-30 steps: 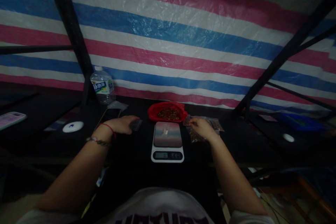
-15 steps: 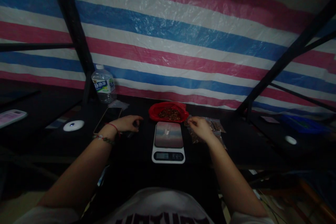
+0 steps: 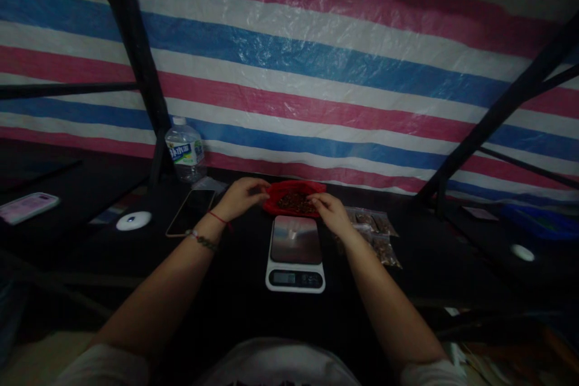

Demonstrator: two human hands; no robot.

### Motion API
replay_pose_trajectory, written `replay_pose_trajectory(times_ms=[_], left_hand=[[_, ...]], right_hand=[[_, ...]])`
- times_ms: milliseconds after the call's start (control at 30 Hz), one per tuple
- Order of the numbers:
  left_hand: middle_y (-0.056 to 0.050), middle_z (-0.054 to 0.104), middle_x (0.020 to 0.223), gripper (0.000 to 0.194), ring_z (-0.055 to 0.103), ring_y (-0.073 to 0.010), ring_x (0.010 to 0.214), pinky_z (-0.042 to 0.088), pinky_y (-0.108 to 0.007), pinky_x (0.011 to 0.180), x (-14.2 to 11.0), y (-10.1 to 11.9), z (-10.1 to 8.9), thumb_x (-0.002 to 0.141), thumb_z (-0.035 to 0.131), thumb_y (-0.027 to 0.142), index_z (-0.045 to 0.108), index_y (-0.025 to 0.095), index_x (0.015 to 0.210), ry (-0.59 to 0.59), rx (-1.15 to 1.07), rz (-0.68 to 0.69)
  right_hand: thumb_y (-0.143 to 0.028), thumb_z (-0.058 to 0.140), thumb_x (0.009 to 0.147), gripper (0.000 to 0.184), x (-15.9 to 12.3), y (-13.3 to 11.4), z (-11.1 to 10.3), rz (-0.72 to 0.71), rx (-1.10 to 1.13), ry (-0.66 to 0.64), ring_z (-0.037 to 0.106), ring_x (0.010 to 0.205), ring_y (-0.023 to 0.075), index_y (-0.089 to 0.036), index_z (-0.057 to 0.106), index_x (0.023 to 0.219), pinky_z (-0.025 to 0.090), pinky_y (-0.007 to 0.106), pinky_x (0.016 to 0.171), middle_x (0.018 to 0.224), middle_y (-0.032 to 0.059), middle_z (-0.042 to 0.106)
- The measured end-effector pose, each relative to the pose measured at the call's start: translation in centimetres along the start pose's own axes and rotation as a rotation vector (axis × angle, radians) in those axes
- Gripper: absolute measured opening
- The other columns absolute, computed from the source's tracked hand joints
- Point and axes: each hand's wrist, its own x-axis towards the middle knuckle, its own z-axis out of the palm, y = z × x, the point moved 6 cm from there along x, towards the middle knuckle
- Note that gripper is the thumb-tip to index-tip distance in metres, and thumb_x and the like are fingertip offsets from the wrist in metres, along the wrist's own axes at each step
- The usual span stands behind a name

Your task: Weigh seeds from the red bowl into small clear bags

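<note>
Fingers (image 3: pixel 259 183) of the left hand (image 3: pixel 242 198) part at the red bag (image 3: pixel 271 208) — right hand (image 3: pixel 332 214) bunched over its edge, hold unclear.

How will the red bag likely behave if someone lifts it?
The red bag would probably sag, since it looks like thin, crumpled plastic. Its loose brown pieces might shift or spill, because the top gapes open.

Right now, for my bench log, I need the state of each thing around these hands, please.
Red bag: open, brown pieces inside.
Scale: switched on, digits illegible.
Small filled bags: lying flat; seals unclear.
Bottle: upright, capped.
Nearest phone: lying flat, screen dark.
Left hand: partly curled at the red bag's left edge; grip unclear.
Right hand: bent over the red bag's right side; grip unclear.
</note>
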Motion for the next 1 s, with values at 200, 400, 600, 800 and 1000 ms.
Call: replay_pose_trajectory(times_ms=[200,400,600,800,1000], left_hand=[[-0.002,0.071,0.082,0.015,0.062,-0.0171,0.082,0.043,-0.033,0.084,5.0,3.2,4.5,0.079,0.064,0.032,0.07,0.019,0.084,-0.003,0.056,0.217],[-0.009,0.065,0.105,0.029,0.054,-0.0228,0.104,0.037,-0.041,0.096,4.8,1.8,5.7,0.08,0.06,0.036,0.064,0.017,0.102,0.264,0.155,0.209],[-0.007,0.065,0.083,0.018,0.058,-0.0183,0.082,0.044,-0.034,0.082,2.4,1.8,8.3,0.084,0.052,0.031,0.064,0.018,0.081,-0.084,0.169,0.322],[-0.005,0.063,0.073,0.032,0.057,-0.0171,0.072,0.044,-0.028,0.068,2.2,1.4,9.1,0.075,0.063,0.047,0.061,0.016,0.073,-0.119,0.151,0.234],[-0.006,0.066,0.079,0.024,0.06,-0.0147,0.069,0.046,-0.026,0.065,2.0,1.1,9.0,0.078,0.061,0.035,0.063,0.014,0.089,-0.087,-0.058,0.192]], right_hand=[[-0.03,0.065,0.076,0.021,4.4,-0.1,5.1,-0.059,0.148,-0.251,0.062,0.073,0.0163,-0.016,0.069,0.09,0.047,0.026,0.066,0.085,0.0038,0.069],[-0.024,0.056,0.077,0.016,4.4,2.9,5.2,0.074,0.1,-0.071,0.056,0.058,0.0139,-0.016,0.066,0.067,0.041,0.023,0.056,0.063,0.0001,0.064],[-0.039,0.058,0.077,0.023,2.5,4.1,4.6,0.159,0.179,0.073,0.052,0.059,0.0142,-0.02,0.058,0.065,0.04,0.024,0.056,0.062,-0.0003,0.059],[-0.043,0.061,0.074,0.033,2.2,3.5,5.3,0.15,0.243,0.048,0.041,0.052,0.0111,-0.02,0.047,0.055,0.032,0.023,0.05,0.054,-0.0037,0.045],[-0.043,0.063,0.074,0.034,2.0,2.0,5.6,0.1,0.289,-0.024,0.039,0.053,0.0107,-0.019,0.048,0.056,0.031,0.023,0.05,0.055,-0.0038,0.044]])
